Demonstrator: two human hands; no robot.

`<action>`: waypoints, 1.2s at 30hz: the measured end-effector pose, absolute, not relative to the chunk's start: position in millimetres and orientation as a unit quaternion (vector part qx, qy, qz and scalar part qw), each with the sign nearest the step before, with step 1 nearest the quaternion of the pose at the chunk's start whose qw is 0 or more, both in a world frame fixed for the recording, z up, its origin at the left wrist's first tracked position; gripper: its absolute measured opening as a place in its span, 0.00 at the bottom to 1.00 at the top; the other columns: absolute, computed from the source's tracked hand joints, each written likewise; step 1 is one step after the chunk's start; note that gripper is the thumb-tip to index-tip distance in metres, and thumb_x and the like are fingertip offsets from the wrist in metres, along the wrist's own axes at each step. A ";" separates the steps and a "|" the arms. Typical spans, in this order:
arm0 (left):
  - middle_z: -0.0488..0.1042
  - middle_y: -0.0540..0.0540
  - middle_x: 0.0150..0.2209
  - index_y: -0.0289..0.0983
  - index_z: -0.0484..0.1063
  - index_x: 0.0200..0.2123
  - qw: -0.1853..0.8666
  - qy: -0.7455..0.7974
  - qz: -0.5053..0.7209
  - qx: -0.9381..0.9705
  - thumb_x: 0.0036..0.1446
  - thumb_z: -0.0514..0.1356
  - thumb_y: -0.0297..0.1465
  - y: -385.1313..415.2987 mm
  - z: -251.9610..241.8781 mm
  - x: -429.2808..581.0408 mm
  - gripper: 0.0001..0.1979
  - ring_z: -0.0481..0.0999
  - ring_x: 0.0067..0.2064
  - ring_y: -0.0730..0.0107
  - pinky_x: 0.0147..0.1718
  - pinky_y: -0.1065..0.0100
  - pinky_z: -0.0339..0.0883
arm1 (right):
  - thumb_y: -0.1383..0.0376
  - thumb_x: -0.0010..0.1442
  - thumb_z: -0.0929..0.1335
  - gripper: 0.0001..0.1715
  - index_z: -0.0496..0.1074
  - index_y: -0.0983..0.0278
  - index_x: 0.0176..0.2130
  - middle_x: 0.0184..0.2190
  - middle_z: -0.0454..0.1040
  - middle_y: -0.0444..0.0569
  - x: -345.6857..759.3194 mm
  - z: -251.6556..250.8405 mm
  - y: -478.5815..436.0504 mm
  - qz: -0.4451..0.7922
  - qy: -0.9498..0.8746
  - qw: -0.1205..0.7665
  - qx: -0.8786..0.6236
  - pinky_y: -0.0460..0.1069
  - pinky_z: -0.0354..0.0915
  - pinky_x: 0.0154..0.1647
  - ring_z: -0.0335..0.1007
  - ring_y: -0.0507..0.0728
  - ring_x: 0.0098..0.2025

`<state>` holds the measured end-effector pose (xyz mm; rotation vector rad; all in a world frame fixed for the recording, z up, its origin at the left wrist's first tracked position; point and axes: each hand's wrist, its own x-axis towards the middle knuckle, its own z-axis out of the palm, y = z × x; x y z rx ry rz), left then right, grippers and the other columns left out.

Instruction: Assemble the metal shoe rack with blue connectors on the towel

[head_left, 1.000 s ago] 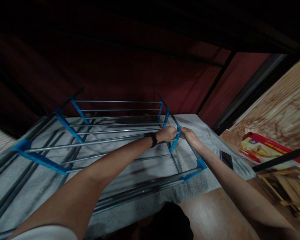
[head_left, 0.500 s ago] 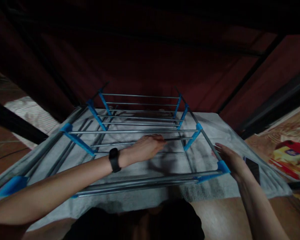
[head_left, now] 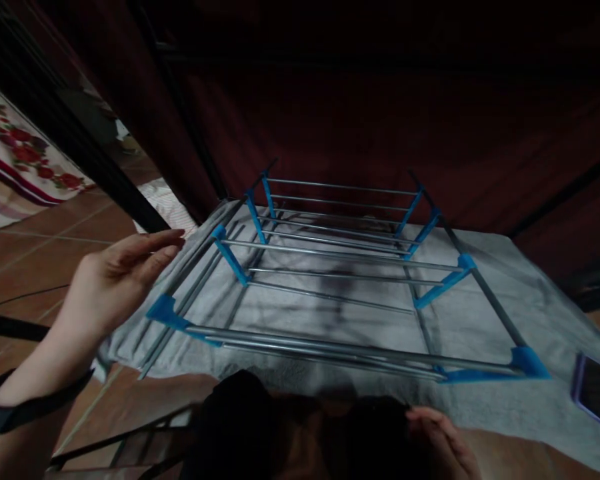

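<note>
Metal rack (head_left: 330, 345) just beside left hand (head_left: 115, 280), beyond right hand (head_left: 440, 440)

**A:** Anyone spot a brand or any writing here?

**B:** Nope, nothing readable. The rack (head_left: 330, 345) is plain, the phone (head_left: 597, 393) screen's dark, and the floral cloth (head_left: 25, 152) has just flowers, no lettering.

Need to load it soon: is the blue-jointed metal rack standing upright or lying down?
Lying down: the rack rests lengthwise on the grey cloth, its long poles running level along the cloth rather than standing vertical.
</note>
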<state>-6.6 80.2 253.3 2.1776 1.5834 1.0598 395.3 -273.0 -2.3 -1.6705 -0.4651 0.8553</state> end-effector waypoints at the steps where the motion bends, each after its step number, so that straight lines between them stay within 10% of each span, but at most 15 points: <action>1: 0.81 0.56 0.48 0.45 0.77 0.54 0.145 0.566 0.381 0.717 0.60 0.61 0.52 79.0 246.0 -21.0 0.26 0.78 0.51 0.63 0.60 0.56 0.67 | 0.42 0.51 0.73 0.16 0.83 0.45 0.35 0.36 0.83 0.47 382.5 7.1 -254.4 0.347 -0.240 0.556 -0.716 0.52 0.79 0.35 0.82 0.64 0.36; 12: 0.84 0.50 0.44 0.41 0.79 0.45 0.468 0.575 0.444 0.503 0.39 0.75 0.52 119.8 109.9 -81.9 0.32 0.78 0.52 0.52 0.55 0.52 0.72 | 0.63 0.66 0.62 0.21 0.78 0.53 0.53 0.58 0.76 0.50 359.0 31.4 -125.8 0.191 -0.617 0.384 -0.660 0.63 0.70 0.62 0.73 0.63 0.60; 19: 0.79 0.35 0.52 0.33 0.76 0.52 0.527 0.524 0.417 0.523 0.43 0.73 0.46 157.2 68.3 -27.2 0.35 0.72 0.61 0.42 0.61 0.45 0.65 | 0.61 0.61 0.65 0.17 0.80 0.54 0.47 0.50 0.80 0.50 333.9 27.9 -37.6 0.299 -0.578 0.431 -0.625 0.60 0.72 0.57 0.77 0.62 0.52; 28: 0.81 0.43 0.46 0.37 0.79 0.47 0.563 0.424 0.392 0.592 0.44 0.73 0.44 182.3 45.2 6.4 0.27 0.77 0.51 0.53 0.59 0.52 0.66 | 0.60 0.47 0.77 0.15 0.78 0.59 0.37 0.36 0.81 0.48 277.1 11.4 46.9 0.646 -0.205 0.572 -0.462 0.59 0.71 0.55 0.78 0.60 0.44; 36: 0.82 0.43 0.40 0.37 0.80 0.45 0.544 0.442 0.390 0.597 0.40 0.75 0.48 195.8 33.2 6.2 0.30 0.78 0.48 0.52 0.54 0.53 0.70 | 0.65 0.49 0.77 0.10 0.75 0.60 0.31 0.32 0.79 0.47 245.4 -4.5 112.9 0.689 -0.151 0.591 -0.391 0.55 0.72 0.57 0.78 0.57 0.42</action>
